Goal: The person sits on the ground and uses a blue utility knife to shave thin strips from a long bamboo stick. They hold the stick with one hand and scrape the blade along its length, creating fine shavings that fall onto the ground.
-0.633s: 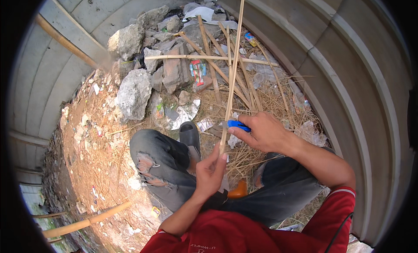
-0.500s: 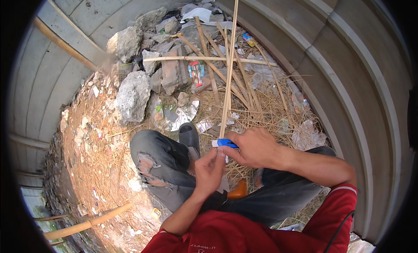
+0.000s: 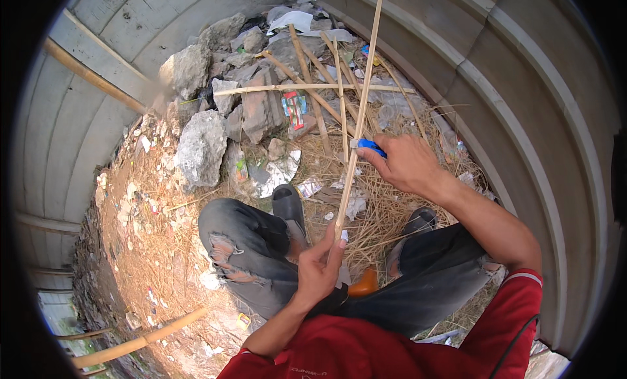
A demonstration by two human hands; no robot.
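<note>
- Since the earlier frame, the right hand (image 3: 411, 163) and its blue cutter (image 3: 372, 147) have moved away from the left hand (image 3: 319, 269), up along the long bamboo strip (image 3: 348, 199), toward the crosswise bamboo strip (image 3: 261, 88); the long strip's far end has swung to the right.
- The long strip slants from the left hand, on the person's side of the crosswise strip, to well beyond it, passing in front of its right part.
- The right hand is closed around the blue cutter, a little on the person's side of the crosswise strip; the cutter's grey blade lies over the long strip.
- The left hand is well to the person's side of the crosswise strip, thumb and fingers pinched narrow on the long strip's near end.
- A red-and-green wrapper (image 3: 294, 110) lies just on the person's side of the crosswise strip.
- A large grey rock (image 3: 200, 149) sits on the person's side of the crosswise strip, off its left end.
- A white sheet (image 3: 292, 22) lies beyond the crosswise strip, among stones.
- A dark shoe (image 3: 285, 204) and an orange object (image 3: 364, 283), partly hidden, are on the person's side of the crosswise strip, the orange object farther from it.
- A ridged wall (image 3: 516, 118) rises past the crosswise strip's right end.
</note>
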